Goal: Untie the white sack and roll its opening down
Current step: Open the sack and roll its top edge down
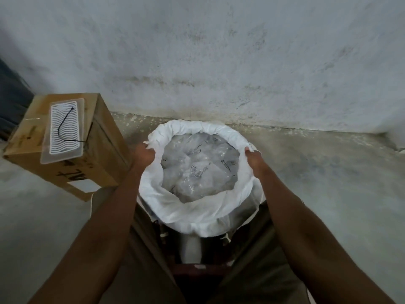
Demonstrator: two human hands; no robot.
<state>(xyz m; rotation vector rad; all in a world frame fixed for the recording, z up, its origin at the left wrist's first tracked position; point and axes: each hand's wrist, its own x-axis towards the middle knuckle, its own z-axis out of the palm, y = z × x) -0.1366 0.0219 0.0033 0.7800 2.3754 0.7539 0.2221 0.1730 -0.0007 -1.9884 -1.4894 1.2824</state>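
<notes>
The white sack (197, 213) stands open between my knees, its mouth wide and round. The far rim is rolled into a thick white band (197, 126). Inside lie clear plastic bags (197, 165) with printed marks. My left hand (143, 155) grips the sack's left rim, fingers curled over the edge. On the opposite side my right hand (254, 160) grips the right rim the same way. The near rim hangs loose and folded outward.
A cardboard box (72, 159) stands to the left, with a white patterned plastic tray (63, 129) and a black cable tie (65, 123) on top. A stained grey wall (219, 51) rises behind the sack. The floor (328, 172) is bare concrete.
</notes>
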